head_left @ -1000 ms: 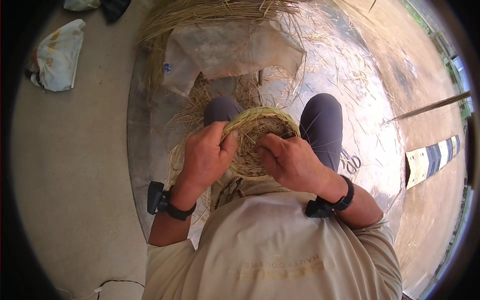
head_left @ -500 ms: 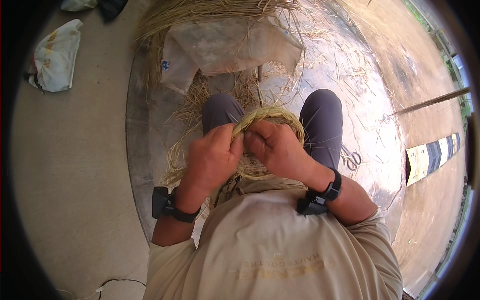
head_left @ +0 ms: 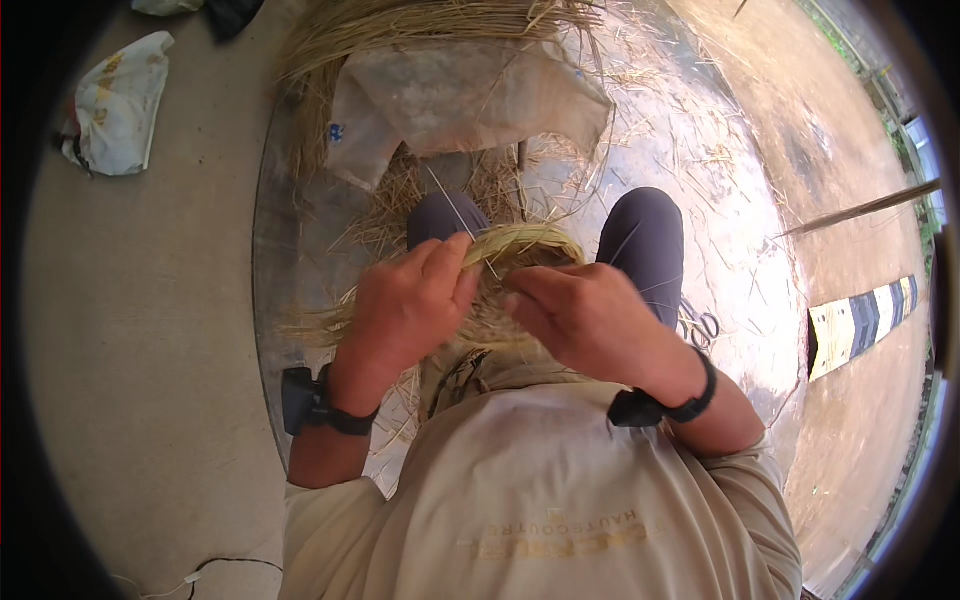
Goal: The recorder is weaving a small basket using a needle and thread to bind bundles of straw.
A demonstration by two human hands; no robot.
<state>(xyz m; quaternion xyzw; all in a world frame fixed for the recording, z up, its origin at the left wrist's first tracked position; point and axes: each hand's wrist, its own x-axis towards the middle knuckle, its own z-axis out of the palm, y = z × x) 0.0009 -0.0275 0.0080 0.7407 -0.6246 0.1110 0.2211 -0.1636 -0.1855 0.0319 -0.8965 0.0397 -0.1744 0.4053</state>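
Between my knees is a ring of woven greenish-yellow straw, its upper edge curving above both hands. My left hand is closed on the ring's left side, thumb and fingers pressed together. A thin pale strand sticks up past the left fingertips and slants down toward the right ones. My right hand is closed in a pinch at the strand's lower end, inside the ring; its fingertips are slightly blurred. The lower part of the ring is partly hidden behind my hands.
A bundle of long dry straw lies at the far side, with a translucent plastic sheet in front of it. Loose straw is strewn around. Scissors rest beyond my right knee. A white bag sits at the far left.
My hands have moved apart, the right one backing toward the right and down. The pale strand now stands out between them. The ring sits slightly lower.
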